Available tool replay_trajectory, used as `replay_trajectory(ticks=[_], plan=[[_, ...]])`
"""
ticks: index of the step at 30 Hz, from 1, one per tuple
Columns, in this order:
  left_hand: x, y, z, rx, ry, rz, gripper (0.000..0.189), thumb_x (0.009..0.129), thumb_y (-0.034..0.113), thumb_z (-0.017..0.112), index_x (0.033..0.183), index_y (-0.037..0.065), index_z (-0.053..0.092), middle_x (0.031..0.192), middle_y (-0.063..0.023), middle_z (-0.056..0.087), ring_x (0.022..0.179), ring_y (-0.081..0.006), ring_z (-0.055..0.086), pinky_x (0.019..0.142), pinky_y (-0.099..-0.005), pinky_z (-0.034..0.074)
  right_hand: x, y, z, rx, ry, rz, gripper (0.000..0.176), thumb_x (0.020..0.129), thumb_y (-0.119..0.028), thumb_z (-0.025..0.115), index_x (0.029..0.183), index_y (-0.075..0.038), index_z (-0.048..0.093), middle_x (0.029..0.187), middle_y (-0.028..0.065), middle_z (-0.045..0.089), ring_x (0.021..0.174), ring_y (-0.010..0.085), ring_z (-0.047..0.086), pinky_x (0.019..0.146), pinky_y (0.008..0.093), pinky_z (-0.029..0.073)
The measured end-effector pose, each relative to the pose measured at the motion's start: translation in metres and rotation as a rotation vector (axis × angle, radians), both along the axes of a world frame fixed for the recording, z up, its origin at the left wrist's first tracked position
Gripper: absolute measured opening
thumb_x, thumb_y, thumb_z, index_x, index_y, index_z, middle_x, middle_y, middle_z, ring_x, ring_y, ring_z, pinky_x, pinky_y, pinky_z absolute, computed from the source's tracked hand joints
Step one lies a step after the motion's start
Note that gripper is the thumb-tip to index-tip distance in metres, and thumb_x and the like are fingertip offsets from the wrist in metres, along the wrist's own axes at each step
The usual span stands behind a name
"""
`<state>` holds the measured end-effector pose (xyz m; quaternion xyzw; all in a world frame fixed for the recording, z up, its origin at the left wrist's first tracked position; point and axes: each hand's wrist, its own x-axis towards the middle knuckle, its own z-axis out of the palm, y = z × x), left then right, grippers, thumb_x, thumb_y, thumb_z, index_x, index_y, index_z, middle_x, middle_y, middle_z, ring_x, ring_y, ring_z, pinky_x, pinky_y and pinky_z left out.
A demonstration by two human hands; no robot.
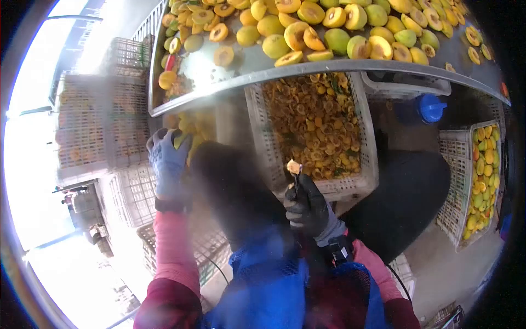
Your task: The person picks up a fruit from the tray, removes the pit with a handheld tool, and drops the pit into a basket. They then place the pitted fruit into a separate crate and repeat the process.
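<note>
My left hand [167,153], in a grey-blue glove with dark fingertips, is at the left below the table's edge. Its fingers curl around a yellow-green peach half [178,141], partly hidden by them. Close by are blurred yellow peaches [198,125] under the table. My right hand [308,208], in a black and grey glove, is closed around a thin metal pitting tool [298,176]. A pale brown piece of peach pit [294,166] sits at the tool's tip. Behind it stands a white crate [368,159] full of brownish pits and scraps [315,126].
Many halved peaches [329,41] lie on the metal table [241,68] ahead. A blue-lidded container [431,108] stands beneath it. A crate of whole fruit [482,181] is at the right. Stacked crates [82,120] rise at the left. My knees flank the scrap crate.
</note>
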<state>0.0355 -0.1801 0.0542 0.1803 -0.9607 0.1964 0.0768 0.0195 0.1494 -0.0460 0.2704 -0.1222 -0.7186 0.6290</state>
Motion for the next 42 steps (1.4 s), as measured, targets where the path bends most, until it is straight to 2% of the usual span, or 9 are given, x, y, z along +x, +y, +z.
replay_trajectory(ticks=[5, 10, 11, 17, 19, 21, 29, 35, 42], plan=[[-0.135, 0.042, 0.026, 0.6, 0.07, 0.071, 0.041, 0.077, 0.039, 0.064, 0.103, 0.006, 0.062, 0.097, -0.0174, 0.062, 0.09, -0.0293, 0.06, 0.08, -0.0361, 0.046, -0.001, -0.008, 0.005, 0.475, 0.339, 0.081, 0.045, 0.089, -0.052, 0.044, 0.079, -0.011, 0.058, 0.051, -0.0026, 0.04, 0.039, 0.0103, 0.035, 0.035, 0.0239, 0.029], [-0.224, 0.015, -0.034, 0.305, -0.125, -0.17, 0.05, 0.076, 0.039, 0.065, 0.111, 0.005, 0.055, 0.094, -0.0153, 0.064, 0.084, -0.0281, 0.063, 0.072, -0.0353, 0.05, -0.006, -0.002, -0.009, 0.412, 0.203, 0.001, 0.042, 0.088, -0.05, 0.046, 0.078, -0.011, 0.058, 0.055, -0.0001, 0.045, 0.039, 0.0132, 0.04, 0.035, 0.0268, 0.033], [-0.231, 0.03, -0.019, 0.714, -0.303, 0.126, 0.043, 0.077, 0.029, 0.066, 0.111, 0.005, 0.054, 0.091, -0.0125, 0.063, 0.082, -0.024, 0.063, 0.07, -0.0289, 0.051, -0.005, 0.001, -0.013, 0.364, 0.177, -0.031, 0.042, 0.088, -0.05, 0.046, 0.078, -0.011, 0.058, 0.057, 0.0005, 0.047, 0.04, 0.0139, 0.042, 0.036, 0.0277, 0.034], [-0.149, 0.133, 0.0, 1.573, -0.018, -0.225, 0.044, 0.073, 0.005, 0.067, 0.114, 0.004, 0.052, 0.093, -0.006, 0.058, 0.086, -0.0107, 0.054, 0.074, -0.0244, 0.046, -0.052, 0.013, 0.059, -0.078, 0.455, -0.152, 0.038, 0.088, -0.047, 0.048, 0.086, -0.01, 0.056, 0.066, 0.0006, 0.049, 0.049, 0.0125, 0.046, 0.044, 0.027, 0.039], [-0.121, 0.15, 0.001, 1.717, -0.089, -0.101, 0.045, 0.071, 0.003, 0.068, 0.113, 0.0, 0.052, 0.096, -0.006, 0.058, 0.09, -0.0118, 0.054, 0.078, -0.0244, 0.045, -0.062, 0.001, 0.057, 0.245, 0.312, -0.119, 0.031, 0.09, -0.037, 0.049, 0.094, -0.006, 0.055, 0.068, 0.0023, 0.049, 0.051, 0.0092, 0.046, 0.045, 0.0223, 0.038], [-0.1, 0.155, -0.006, 1.751, -0.006, 0.043, 0.036, 0.077, 0.012, 0.064, 0.109, -0.001, 0.054, 0.096, -0.0054, 0.058, 0.09, -0.0118, 0.053, 0.081, -0.0246, 0.042, -0.05, -0.001, 0.033, 0.539, 0.743, -0.248, 0.027, 0.093, -0.023, 0.048, 0.11, -0.004, 0.054, 0.09, 0.0067, 0.059, 0.079, 0.0135, 0.058, 0.069, 0.0241, 0.047], [-0.052, 0.172, -0.025, 1.799, 0.216, 0.094, 0.032, 0.093, 0.027, 0.046, 0.103, -0.002, 0.056, 0.091, -0.0055, 0.058, 0.083, -0.011, 0.054, 0.075, -0.0239, 0.043, -0.02, -0.012, 0.024, 1.139, 1.979, -0.178, 0.032, 0.088, -0.019, 0.051, 0.113, 0.001, 0.05, 0.095, 0.0214, 0.059, 0.09, 0.0353, 0.057, 0.077, 0.0424, 0.045], [-0.043, 0.191, -0.055, 1.48, 0.381, -0.217, 0.027, 0.094, 0.02, 0.042, 0.099, -0.003, 0.055, 0.086, -0.0078, 0.057, 0.074, -0.0138, 0.054, 0.067, -0.0253, 0.043, -0.007, -0.012, 0.02, 1.193, 1.963, -0.089, 0.028, 0.09, -0.021, 0.047, 0.107, 0.0, 0.052, 0.091, 0.0227, 0.059, 0.084, 0.0392, 0.055, 0.074, 0.0452, 0.044], [-0.039, 0.189, -0.056, 1.556, 0.33, -0.276, 0.02, 0.091, 0.012, 0.046, 0.099, -0.004, 0.055, 0.091, -0.0149, 0.058, 0.072, -0.0198, 0.058, 0.068, -0.0271, 0.047, -0.008, -0.005, 0.022, 0.686, 1.037, -0.03, 0.025, 0.092, -0.03, 0.048, 0.099, -0.008, 0.055, 0.071, 0.0071, 0.058, 0.055, 0.0228, 0.056, 0.05, 0.0347, 0.044]])
